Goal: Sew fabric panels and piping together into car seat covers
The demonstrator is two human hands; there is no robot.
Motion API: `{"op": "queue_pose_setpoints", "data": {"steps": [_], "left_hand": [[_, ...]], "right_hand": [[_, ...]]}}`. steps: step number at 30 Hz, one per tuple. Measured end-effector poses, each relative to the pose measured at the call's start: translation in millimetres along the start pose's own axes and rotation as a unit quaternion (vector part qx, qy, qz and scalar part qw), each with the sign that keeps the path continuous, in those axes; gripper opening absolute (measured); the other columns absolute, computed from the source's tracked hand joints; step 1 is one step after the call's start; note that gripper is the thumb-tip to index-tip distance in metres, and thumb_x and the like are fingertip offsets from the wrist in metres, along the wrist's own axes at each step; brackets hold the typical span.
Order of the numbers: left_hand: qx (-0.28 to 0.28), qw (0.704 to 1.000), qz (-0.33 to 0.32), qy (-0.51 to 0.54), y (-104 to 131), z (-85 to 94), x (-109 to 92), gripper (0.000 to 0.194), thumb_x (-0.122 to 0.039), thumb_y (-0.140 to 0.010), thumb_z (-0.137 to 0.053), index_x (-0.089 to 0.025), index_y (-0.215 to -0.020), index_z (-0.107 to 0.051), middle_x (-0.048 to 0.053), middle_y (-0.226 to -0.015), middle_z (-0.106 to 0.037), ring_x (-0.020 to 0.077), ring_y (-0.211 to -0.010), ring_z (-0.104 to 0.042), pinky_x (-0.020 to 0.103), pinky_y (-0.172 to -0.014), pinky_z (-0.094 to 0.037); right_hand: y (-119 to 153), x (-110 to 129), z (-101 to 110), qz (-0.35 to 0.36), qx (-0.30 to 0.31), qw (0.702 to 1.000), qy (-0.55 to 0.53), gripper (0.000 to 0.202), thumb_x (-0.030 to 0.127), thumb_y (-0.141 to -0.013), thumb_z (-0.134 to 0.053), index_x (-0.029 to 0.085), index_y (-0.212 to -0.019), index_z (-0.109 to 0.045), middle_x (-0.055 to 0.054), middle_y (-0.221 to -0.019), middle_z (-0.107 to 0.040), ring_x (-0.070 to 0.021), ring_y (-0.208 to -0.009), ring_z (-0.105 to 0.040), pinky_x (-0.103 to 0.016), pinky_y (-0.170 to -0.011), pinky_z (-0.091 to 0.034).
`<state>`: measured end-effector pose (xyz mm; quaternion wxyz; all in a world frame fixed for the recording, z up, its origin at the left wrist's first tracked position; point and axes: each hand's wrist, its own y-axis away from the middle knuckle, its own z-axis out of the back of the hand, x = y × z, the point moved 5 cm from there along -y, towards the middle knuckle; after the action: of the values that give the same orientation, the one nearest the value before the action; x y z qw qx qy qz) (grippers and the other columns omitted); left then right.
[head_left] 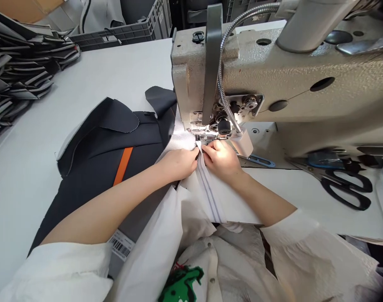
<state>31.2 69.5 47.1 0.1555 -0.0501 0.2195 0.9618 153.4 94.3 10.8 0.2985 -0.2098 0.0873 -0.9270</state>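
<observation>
A sewing machine [273, 79] stands at the right, its lamp lighting the needle area. Dark fabric with an orange strip [123, 165] lies left of the needle, with pale mesh [182, 141] along its edge. Just in front of the presser foot, my left hand [181, 164] is closed on the fabric edge, fingertips pinched. My right hand [222, 159] is closed beside it, pinching a white tape [208, 191] with blue-grey lines that runs down toward my lap. The fingertips of both hands nearly meet; the needle tip is too small to make out.
Black-handled scissors [345, 184] and a blue tool [260, 160] lie right of my right hand. Stacked dark pieces [18, 67] are at the far left. A grey crate [125, 35] stands behind the white table [116, 69].
</observation>
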Motion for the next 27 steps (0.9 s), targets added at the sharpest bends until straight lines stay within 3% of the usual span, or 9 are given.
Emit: {"op": "queue_pose_setpoints", "data": {"steps": [2, 4, 7, 11, 16, 20, 23, 27], "left_hand": [[-0.006, 1.000, -0.001, -0.015, -1, -0.9, -1, 0.049, -0.026, -0.087, -0.031, -0.016, -0.134, -0.042, 0.012, -0.092, -0.068, 0.0267, -0.074, -0.064, 0.032, -0.060, -0.044], [-0.026, 0.999, -0.020, 0.011, -1, -2.6, 0, 0.046, -0.026, -0.087, -0.032, -0.016, -0.130, -0.047, 0.011, -0.091, -0.068, 0.0243, -0.072, -0.063, 0.030, -0.059, -0.041], [-0.079, 0.990, -0.040, 0.111, -2, -6.4, 5, 0.031, -0.025, -0.083, -0.039, -0.017, -0.101, -0.063, 0.004, -0.074, -0.064, 0.0169, -0.063, -0.055, 0.025, -0.055, -0.035], [-0.152, 0.954, 0.004, 0.259, -3, -12.0, 17, 0.020, -0.031, -0.077, -0.050, -0.017, -0.080, -0.064, -0.006, -0.049, -0.041, 0.0100, -0.050, -0.037, 0.023, -0.051, -0.027], [-0.188, 0.934, 0.023, 0.302, -11, -8.8, 19, 0.023, -0.030, -0.074, -0.052, -0.018, -0.056, -0.046, -0.007, -0.046, -0.034, 0.0083, -0.050, -0.030, 0.023, -0.051, -0.023], [-0.207, 0.933, 0.006, 0.294, -18, -2.4, 20, 0.033, -0.029, -0.075, -0.051, -0.019, -0.052, -0.030, -0.007, -0.049, -0.028, 0.0086, -0.052, -0.028, 0.024, -0.051, -0.022], [-0.218, 0.931, 0.024, 0.292, -21, -1.9, 23, 0.031, -0.030, -0.075, -0.052, -0.019, -0.054, -0.033, -0.007, -0.049, -0.033, 0.0083, -0.051, -0.030, 0.024, -0.052, -0.024], [-0.216, 0.926, 0.056, 0.305, -24, -3.7, 26, 0.020, -0.032, -0.073, -0.055, -0.018, -0.061, -0.046, -0.006, -0.052, -0.050, 0.0091, -0.053, -0.043, 0.023, -0.055, -0.032]], "right_hand": [[1, -1, -2, -0.001, -0.006, 1.000, -0.026, 0.027, 0.025, -0.089, -0.044, 0.017, -0.100, -0.067, -0.009, -0.090, -0.061, -0.0197, -0.082, -0.053, -0.030, -0.071, -0.040], [2, 0, -3, 0.009, -0.011, 0.998, -0.058, 0.029, 0.024, -0.090, -0.042, 0.016, -0.105, -0.066, -0.009, -0.091, -0.063, -0.0203, -0.085, -0.055, -0.031, -0.075, -0.043], [4, 7, -2, 0.040, -0.008, 0.996, -0.076, 0.029, 0.021, -0.090, -0.040, 0.015, -0.105, -0.064, -0.009, -0.094, -0.066, -0.0206, -0.087, -0.056, -0.032, -0.080, -0.044], [5, 16, 1, 0.082, 0.008, 0.997, -0.004, 0.028, 0.017, -0.089, -0.040, 0.014, -0.101, -0.065, -0.011, -0.094, -0.064, -0.0219, -0.084, -0.053, -0.034, -0.077, -0.044], [-1, 12, 0, 0.075, 0.017, 0.996, 0.044, 0.030, 0.020, -0.091, -0.039, 0.015, -0.104, -0.066, -0.011, -0.094, -0.062, -0.0221, -0.083, -0.051, -0.032, -0.072, -0.042], [-6, 7, -2, 0.078, 0.019, 0.997, 0.015, 0.033, 0.019, -0.092, -0.038, 0.012, -0.110, -0.064, -0.012, -0.103, -0.061, -0.0215, -0.086, -0.051, -0.032, -0.074, -0.043], [-7, 4, -1, 0.058, 0.008, 0.998, 0.004, 0.034, 0.020, -0.092, -0.039, 0.015, -0.115, -0.062, -0.010, -0.106, -0.061, -0.0209, -0.085, -0.051, -0.031, -0.071, -0.042], [-3, 2, 3, 0.044, 0.004, 0.999, -0.031, 0.033, 0.021, -0.091, -0.040, 0.019, -0.112, -0.064, -0.008, -0.097, -0.063, -0.0185, -0.080, -0.052, -0.029, -0.068, -0.039]]}}
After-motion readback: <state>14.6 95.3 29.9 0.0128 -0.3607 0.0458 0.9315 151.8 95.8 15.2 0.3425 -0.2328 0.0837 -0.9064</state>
